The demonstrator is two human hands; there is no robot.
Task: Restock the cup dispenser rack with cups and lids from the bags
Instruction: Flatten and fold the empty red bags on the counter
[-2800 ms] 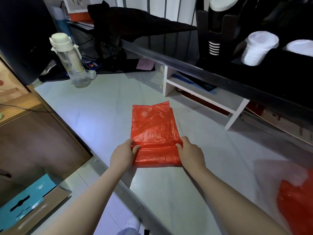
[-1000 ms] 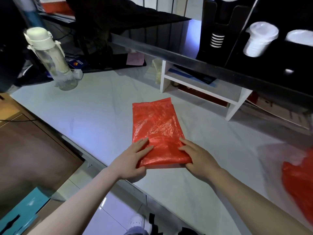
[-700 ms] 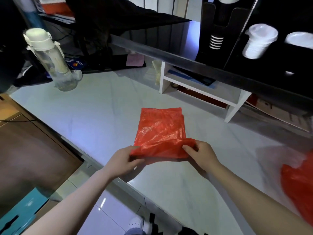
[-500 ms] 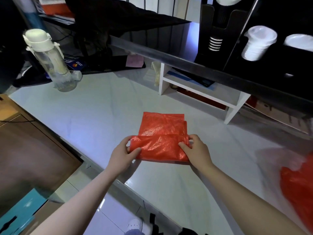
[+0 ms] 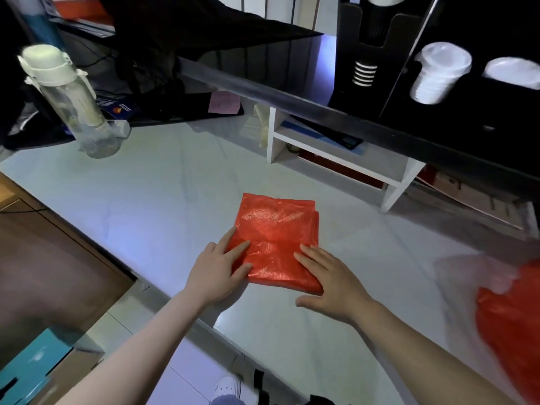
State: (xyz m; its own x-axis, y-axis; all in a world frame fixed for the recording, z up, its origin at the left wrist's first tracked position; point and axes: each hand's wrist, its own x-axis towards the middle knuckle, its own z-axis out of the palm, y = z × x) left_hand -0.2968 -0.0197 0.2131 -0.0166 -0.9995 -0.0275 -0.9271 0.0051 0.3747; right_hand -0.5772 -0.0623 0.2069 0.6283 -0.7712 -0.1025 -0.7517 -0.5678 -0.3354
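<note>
Pressing flat, fingers straight, left hand (image 5: 217,268) and right hand (image 5: 331,280) on near edge of folded red bag (image 5: 276,241) on white counter (image 5: 163,194).

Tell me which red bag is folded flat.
The red bag under both hands at table centre; the other red bag at the right edge lies crumpled and untouched.
</note>
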